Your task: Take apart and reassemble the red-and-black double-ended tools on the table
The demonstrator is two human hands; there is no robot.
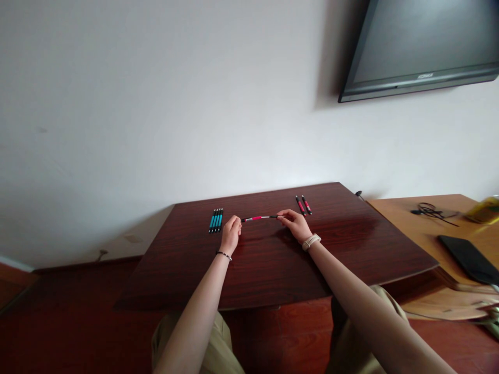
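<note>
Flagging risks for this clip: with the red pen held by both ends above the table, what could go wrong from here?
1. The red pen is pinched only at its tips by the left hand and right hand; it might slip or come apart.
2. The blue pens lie close to the left hand and could be knocked.
3. The two red pens near the table back edge might roll.

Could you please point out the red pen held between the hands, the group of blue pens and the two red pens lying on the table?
Held red pen [258, 218], head view, red middle section.
Blue pens [215, 220], head view, middle of the group.
Two red pens [303, 205], head view, between the pair's barrels.
</note>
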